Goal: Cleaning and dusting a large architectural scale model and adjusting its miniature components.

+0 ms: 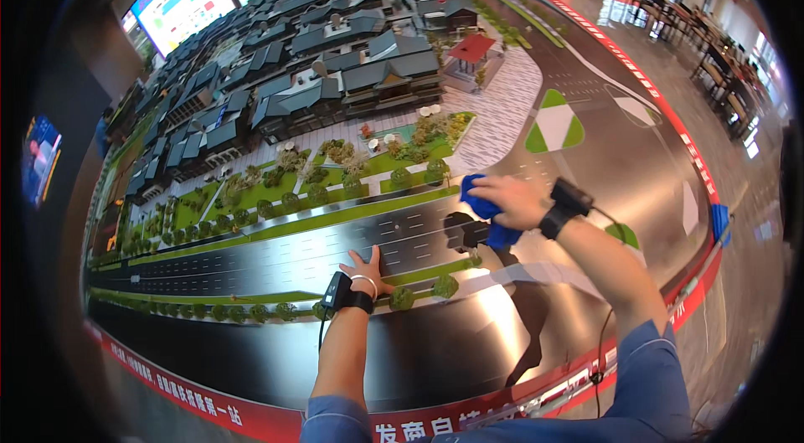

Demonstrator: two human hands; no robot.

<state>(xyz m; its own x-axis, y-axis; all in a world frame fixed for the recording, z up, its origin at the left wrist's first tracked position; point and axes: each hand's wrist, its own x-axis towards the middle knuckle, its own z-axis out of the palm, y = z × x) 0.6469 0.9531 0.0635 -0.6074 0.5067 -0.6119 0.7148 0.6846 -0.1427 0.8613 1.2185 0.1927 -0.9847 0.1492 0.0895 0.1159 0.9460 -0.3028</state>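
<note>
A large architectural scale model fills the view, with dark-roofed miniature buildings [295,97] beyond a strip of small trees and lawn. My right hand [516,201] grips a blue cloth [482,197] against the glossy model road, right of the tree strip; part of the cloth hangs below the palm. My left hand [367,273] rests with spread fingers on the dark model road [289,258], beside a row of miniature trees, and holds nothing. Each wrist wears a black strap with a small device and a cable.
A red banner edge [169,386] with writing runs round the model. A second blue cloth [721,224] and a metal pole [697,283] lie at the right edge. Miniature trees [445,286] stand near my left hand. Chairs [716,66] and lit screens stand farther off; a person [103,132] is at far left.
</note>
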